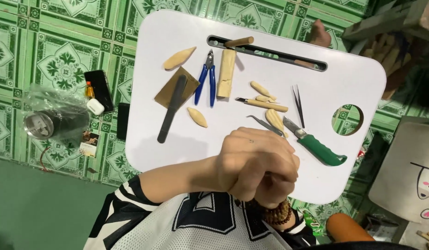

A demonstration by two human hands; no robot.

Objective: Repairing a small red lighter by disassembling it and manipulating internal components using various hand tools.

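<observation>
- Your work surface is a white lap tray with rounded corners (177, 148), with a long dark slot along its far edge and a round hole near its right end; it sits over a floor of green patterned tiles (61, 60).
- Your left hand (251, 162) is curled into a loose fist and wraps over your right hand (277, 187) at the tray's near edge. Whether either one grips anything, you cannot tell: the fingers hide it.
- Your right wrist wears a brown beaded bracelet (277, 215).
- Nearest your hands lies one green-handled utility knife (316, 146), just right of them, blade pointing up-left.
- Count five small pale carved wooden pieces: one at the top left (179, 58), one in the middle (197, 117), and three clustered above your hands (265, 92).
- One longer pale wooden block (226, 73) lies upright on the tray, just beside one pair of blue-handled cutters (206, 78).
- One dark flat file (173, 109) rests across one sheet of brown sandpaper (177, 88).
- One wooden-handled craft knife (263, 104), one pair of black tweezers (298, 105) and one bent metal tweezer (263, 122) lie near the cluster.
- One short wooden dowel (239, 42) sits in the slot.
- On the floor to the left: one metal tumbler in clear plastic (41, 124), one black phone (99, 88) and one white earbud case (95, 106).
</observation>
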